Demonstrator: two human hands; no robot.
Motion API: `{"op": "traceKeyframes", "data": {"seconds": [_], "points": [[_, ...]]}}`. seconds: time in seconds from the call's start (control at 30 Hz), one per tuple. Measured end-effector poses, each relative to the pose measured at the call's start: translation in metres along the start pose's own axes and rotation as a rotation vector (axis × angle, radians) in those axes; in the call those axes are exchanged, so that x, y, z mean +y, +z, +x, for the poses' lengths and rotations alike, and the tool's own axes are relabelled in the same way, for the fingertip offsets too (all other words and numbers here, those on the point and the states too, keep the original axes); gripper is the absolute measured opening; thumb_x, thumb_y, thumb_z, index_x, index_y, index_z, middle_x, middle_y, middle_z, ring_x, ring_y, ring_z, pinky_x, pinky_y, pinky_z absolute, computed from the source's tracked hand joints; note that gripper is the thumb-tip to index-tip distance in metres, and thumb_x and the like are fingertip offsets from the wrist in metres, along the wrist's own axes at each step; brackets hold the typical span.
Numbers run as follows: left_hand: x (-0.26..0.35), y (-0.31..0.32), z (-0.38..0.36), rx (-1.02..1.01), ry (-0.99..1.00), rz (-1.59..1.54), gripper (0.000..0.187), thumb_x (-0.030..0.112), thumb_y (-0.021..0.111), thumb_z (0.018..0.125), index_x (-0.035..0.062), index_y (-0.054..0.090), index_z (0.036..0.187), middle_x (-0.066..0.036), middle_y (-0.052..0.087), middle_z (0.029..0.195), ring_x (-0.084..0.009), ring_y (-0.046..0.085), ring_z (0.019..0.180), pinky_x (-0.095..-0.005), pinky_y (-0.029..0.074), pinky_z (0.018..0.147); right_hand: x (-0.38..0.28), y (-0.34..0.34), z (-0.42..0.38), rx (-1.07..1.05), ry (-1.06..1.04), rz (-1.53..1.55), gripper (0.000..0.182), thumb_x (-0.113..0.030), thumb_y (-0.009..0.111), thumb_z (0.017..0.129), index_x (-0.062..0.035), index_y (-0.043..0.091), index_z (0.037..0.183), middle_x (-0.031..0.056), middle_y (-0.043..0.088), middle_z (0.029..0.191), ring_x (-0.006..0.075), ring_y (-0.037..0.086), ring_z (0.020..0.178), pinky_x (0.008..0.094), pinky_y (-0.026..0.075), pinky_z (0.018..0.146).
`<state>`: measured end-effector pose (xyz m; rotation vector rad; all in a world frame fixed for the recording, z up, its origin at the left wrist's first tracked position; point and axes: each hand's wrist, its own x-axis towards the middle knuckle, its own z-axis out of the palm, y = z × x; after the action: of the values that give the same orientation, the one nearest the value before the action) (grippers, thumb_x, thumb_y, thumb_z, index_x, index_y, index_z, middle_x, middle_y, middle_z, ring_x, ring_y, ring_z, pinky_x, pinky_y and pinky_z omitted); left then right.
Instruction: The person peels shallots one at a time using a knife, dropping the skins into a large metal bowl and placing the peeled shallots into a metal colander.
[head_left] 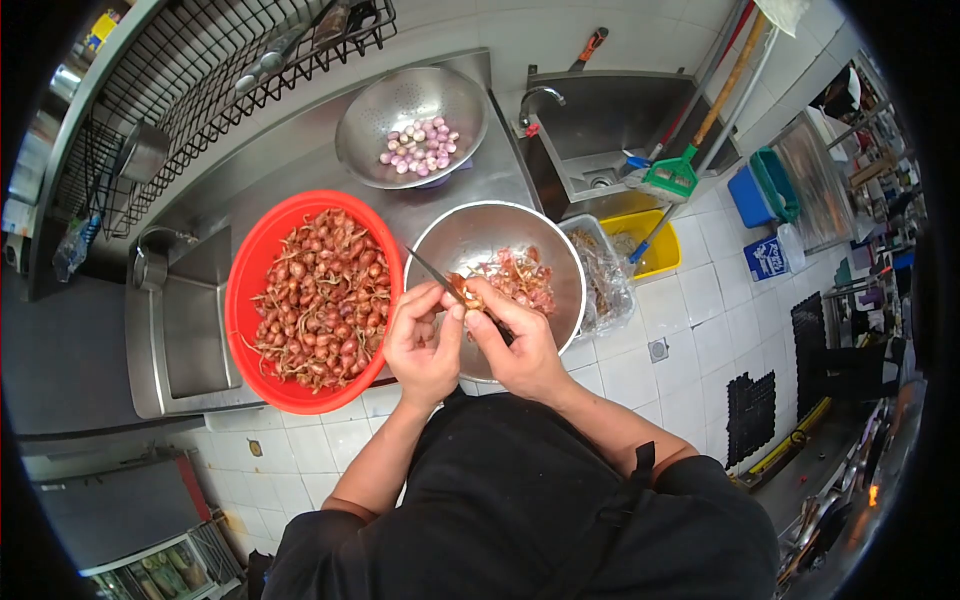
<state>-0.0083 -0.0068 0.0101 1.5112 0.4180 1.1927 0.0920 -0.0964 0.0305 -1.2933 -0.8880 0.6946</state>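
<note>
While the shallot [470, 297] is pinched at the fingertips over the near left part of the bowl [440, 240], the knife [432, 267] lies against it, its blade slanting up and left toward the rim of the red basin [242, 290]. The left hand [425, 345] grips the shallot, fingers [408, 312] curled inward and thumb raised to meet them. The right hand [522, 345] grips the knife, its fingers closed around the handle and its thumb angled in toward the shallot. Both forearms reach forward from bent elbows and converge, so the hands almost meet, wrists apart, in front of the black apron [560, 480].

Papery skins [525, 282] lie in the bowl, mostly to the right of the hands. Left of it, the red basin is heaped with unpeeled shallots [325, 300]. Beyond, on the steel desk [505, 175], a colander [362, 115] holds peeled shallots [425, 147]. Just right of the bowl is a clear tub [620, 300] with more scraps; next to that is a yellow bin [660, 245].
</note>
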Motion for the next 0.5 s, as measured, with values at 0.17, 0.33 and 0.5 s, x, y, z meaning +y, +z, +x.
{"op": "traceKeyframes", "data": {"seconds": [0.17, 0.33, 0.5], "points": [[0.005, 0.004, -0.001, 0.040, -0.077, -0.063, 0.032, -0.008, 0.060, 0.089, -0.0055, 0.055, 0.121, -0.015, 0.062, 0.115, -0.0165, 0.063, 0.100, -0.0292, 0.052, 0.089, -0.009, -0.004, 0.005, 0.057, -0.022, 0.101, 0.034, -0.014, 0.057, 0.098, 0.0058, 0.059, 0.125, 0.0082, 0.069, 0.102, 0.0112, 0.063, 0.091, 0.0252, 0.050, 0.080], [0.001, -0.006, 0.011, -0.017, -0.488, -0.585, 0.032, 0.001, 0.057, 0.095, -0.0047, 0.053, 0.126, -0.013, 0.065, 0.110, -0.0176, 0.065, 0.095, -0.0308, 0.053, 0.086, -0.014, -0.011, 0.011, 0.004, 0.278, 0.264, 0.033, -0.014, 0.058, 0.098, 0.0034, 0.061, 0.126, -0.0031, 0.061, 0.080, 0.0012, 0.047, 0.063, 0.0186, 0.039, 0.055], [-0.012, -0.014, 0.011, -0.039, -0.486, -0.556, 0.033, 0.005, 0.054, 0.097, -0.0035, 0.052, 0.130, -0.013, 0.065, 0.113, -0.0190, 0.065, 0.095, -0.0303, 0.054, 0.085, -0.007, -0.013, 0.013, 0.028, 0.271, 0.218, 0.033, -0.016, 0.058, 0.099, 0.0033, 0.061, 0.125, -0.0042, 0.060, 0.077, 0.0011, 0.048, 0.064, 0.0188, 0.040, 0.055]]}}
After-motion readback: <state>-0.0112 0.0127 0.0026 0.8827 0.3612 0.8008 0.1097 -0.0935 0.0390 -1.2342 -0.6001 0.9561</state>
